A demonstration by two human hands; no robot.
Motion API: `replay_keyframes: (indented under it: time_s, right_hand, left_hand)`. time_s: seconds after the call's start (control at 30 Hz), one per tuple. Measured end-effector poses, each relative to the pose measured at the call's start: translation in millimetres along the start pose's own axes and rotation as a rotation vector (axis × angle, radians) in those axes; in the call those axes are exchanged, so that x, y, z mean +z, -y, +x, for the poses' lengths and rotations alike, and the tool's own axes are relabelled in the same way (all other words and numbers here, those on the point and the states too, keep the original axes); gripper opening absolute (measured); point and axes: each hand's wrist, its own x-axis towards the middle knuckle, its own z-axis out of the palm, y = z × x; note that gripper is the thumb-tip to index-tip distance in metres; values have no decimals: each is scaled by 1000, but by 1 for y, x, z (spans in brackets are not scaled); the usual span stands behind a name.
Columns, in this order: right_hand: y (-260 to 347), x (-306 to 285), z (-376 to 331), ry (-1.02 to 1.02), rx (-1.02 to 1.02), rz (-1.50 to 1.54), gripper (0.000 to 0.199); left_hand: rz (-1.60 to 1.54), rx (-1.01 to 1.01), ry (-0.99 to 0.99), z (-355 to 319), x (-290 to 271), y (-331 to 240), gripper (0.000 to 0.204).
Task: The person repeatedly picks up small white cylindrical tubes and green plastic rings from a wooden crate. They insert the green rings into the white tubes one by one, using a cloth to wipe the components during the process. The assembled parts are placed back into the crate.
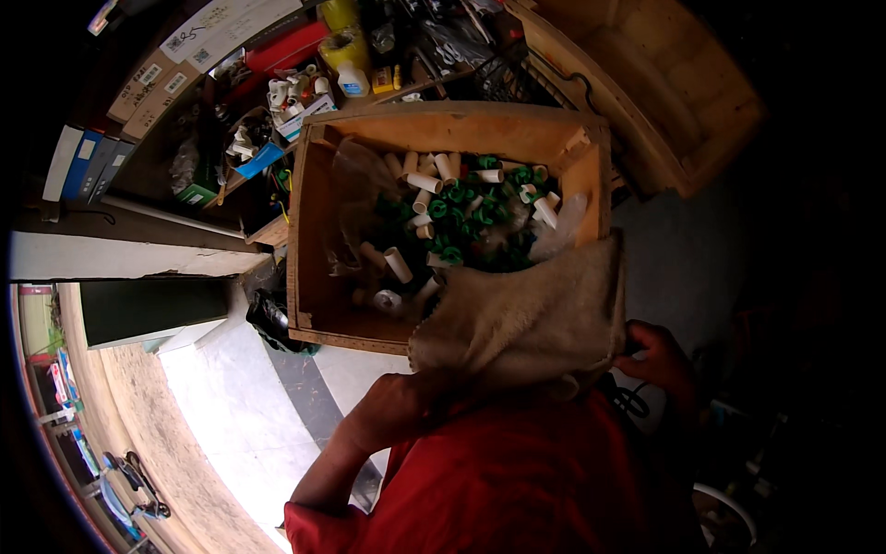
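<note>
Overhead, head view: held burlap sack (526, 314) at its lower corners, left hand (392, 406) and right hand (660, 355) both gripping cloth, mouth draped over wooden crate (309, 231) of pipe fittings (452, 217); soft, floppy, probably light

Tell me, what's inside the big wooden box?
The wooden box holds a heap of white tube pieces and green ring-shaped fittings, with some clear plastic bags. A burlap sack, gripped by both hands, covers the box's near corner, hiding whatever lies beneath.
</note>
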Motion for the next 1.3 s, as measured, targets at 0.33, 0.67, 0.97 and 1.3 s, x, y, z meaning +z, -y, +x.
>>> replay_keyframes:
  time_s: [0.33,0.67,0.97,1.3]
  right_hand:
    - [-12,3,5,-8,10,175,24]
    - [-18,11,7,60,29,164,35]
    - [-15,24,25,-194,-72,-234,23]
    - [-22,13,26,58,-29,169,30]
  left_hand:
    - [-152,55,25,12,2,1,13]
    - [-107,-47,134,9,7,7,29]
    - [67,61,-112,14,20,8,26]
    - [9,165,-242,13,17,4,18]
